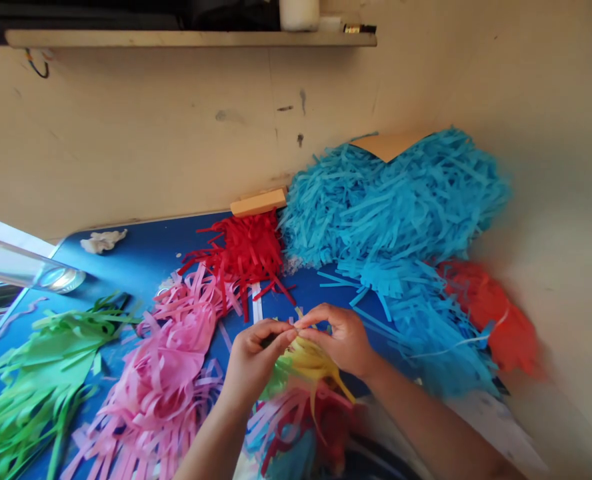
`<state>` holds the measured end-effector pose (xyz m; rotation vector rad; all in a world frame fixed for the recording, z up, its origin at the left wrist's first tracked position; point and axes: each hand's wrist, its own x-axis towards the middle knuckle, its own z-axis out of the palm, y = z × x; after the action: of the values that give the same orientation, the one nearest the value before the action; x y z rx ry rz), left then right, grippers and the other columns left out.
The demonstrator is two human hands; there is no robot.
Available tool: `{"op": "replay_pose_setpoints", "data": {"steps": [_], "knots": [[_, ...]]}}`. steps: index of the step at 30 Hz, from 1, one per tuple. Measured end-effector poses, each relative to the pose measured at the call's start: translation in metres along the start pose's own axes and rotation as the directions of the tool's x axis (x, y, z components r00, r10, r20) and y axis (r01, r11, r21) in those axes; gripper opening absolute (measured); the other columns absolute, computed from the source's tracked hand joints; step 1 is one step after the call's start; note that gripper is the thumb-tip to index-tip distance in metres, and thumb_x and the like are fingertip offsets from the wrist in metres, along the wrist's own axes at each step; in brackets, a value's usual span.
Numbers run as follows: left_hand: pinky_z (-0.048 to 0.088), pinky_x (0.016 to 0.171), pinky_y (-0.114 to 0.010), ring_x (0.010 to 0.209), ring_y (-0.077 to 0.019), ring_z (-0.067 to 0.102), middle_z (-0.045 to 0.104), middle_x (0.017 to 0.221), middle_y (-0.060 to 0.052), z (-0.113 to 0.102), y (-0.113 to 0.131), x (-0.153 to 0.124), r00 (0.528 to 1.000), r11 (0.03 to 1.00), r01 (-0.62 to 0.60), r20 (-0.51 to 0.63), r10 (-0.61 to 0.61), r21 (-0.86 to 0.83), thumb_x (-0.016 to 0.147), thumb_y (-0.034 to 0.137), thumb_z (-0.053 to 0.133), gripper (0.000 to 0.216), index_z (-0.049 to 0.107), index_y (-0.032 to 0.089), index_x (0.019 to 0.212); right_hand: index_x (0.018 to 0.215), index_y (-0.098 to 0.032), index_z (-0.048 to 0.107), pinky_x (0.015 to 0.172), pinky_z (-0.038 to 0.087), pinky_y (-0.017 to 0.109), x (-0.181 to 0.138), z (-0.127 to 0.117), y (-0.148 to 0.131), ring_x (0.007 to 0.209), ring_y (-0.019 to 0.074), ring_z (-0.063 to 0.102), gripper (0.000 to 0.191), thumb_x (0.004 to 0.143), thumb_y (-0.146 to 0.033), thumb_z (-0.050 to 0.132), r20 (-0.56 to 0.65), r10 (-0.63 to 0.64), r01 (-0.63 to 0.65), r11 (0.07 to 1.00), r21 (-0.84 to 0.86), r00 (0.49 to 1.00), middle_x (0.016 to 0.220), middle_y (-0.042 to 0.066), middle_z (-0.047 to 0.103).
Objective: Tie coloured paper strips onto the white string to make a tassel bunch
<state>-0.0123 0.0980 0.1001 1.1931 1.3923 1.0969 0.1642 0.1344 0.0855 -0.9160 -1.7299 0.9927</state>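
In the head view, the left hand and right hand meet at the fingertips, both pinching the top of a bundle of thin yellow paper-like strips, near the middle of the blue counter. Pink fringed strips lie left of it, green fringed strips farther left, red fringed strips beyond; a large fluffy light-blue fringed mass sits far right.

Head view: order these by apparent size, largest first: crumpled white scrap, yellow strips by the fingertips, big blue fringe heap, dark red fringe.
1. Big blue fringe heap
2. Dark red fringe
3. Yellow strips
4. Crumpled white scrap
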Motion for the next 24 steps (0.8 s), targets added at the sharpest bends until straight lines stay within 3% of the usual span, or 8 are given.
{"op": "replay_pose_setpoints", "data": {"steps": [5, 10, 14, 24], "knots": [[0.040, 0.047, -0.020, 0.052, -0.0105, 0.052, 0.066, 0.061, -0.002, -0.003, -0.010, 0.003, 0.992, 0.995, 0.096, -0.080, -0.098, -0.030, 0.070, 0.045, 0.076, 0.030, 0.074, 0.015, 0.072, 0.083, -0.024, 0.072, 0.076, 0.055, 0.030, 0.013, 0.004, 0.008, 0.078, 0.0183, 0.071, 0.008, 0.080, -0.030, 0.075, -0.009, 0.088, -0.087, 0.994, 0.062, 0.996, 0.083, 0.001, 0.076], [0.045, 0.051, -0.021, 0.059, -0.0136, 0.060, 0.071, 0.069, -0.004, -0.004, -0.009, 0.000, 0.980, 0.998, 0.058, -0.188, -0.061, -0.023, 0.071, 0.049, 0.074, 0.034, 0.076, 0.016, 0.080, 0.085, -0.024, 0.071, 0.077, 0.054, 0.029, 0.015, 0.010, 0.002, 0.078, 0.0177, 0.070, 0.007, 0.082, -0.030, 0.073, -0.008, 0.058, -0.057, 0.998, 0.033, 0.998, 0.083, 0.001, 0.076], [0.051, 0.063, -0.024, 0.070, -0.0171, 0.065, 0.074, 0.076, -0.005, -0.005, -0.005, -0.002, 0.990, 1.000, 0.028, -0.138, -0.030, -0.012, 0.069, 0.044, 0.077, 0.028, 0.077, 0.018, 0.079, 0.088, -0.025, 0.071, 0.078, 0.055, 0.030, 0.013, 0.013, -0.002, 0.079, 0.0177, 0.070, 0.007, 0.084, -0.030, 0.071, 0.008, -0.008, 0.008, 0.999, 0.036, 1.000, 0.085, 0.001, 0.075], [0.045, 0.057, -0.021, 0.061, -0.0120, 0.057, 0.068, 0.069, -0.001, -0.004, -0.012, 0.000, 0.985, 0.988, 0.115, -0.117, -0.127, -0.105, 0.070, 0.047, 0.077, 0.032, 0.074, 0.016, 0.077, 0.085, -0.025, 0.073, 0.076, 0.056, 0.029, 0.010, 0.013, 0.003, 0.077, 0.0178, 0.072, 0.005, 0.081, -0.028, 0.075, -0.028, -0.011, 0.012, 0.999, 0.038, 1.000, 0.084, 0.000, 0.077]]}}
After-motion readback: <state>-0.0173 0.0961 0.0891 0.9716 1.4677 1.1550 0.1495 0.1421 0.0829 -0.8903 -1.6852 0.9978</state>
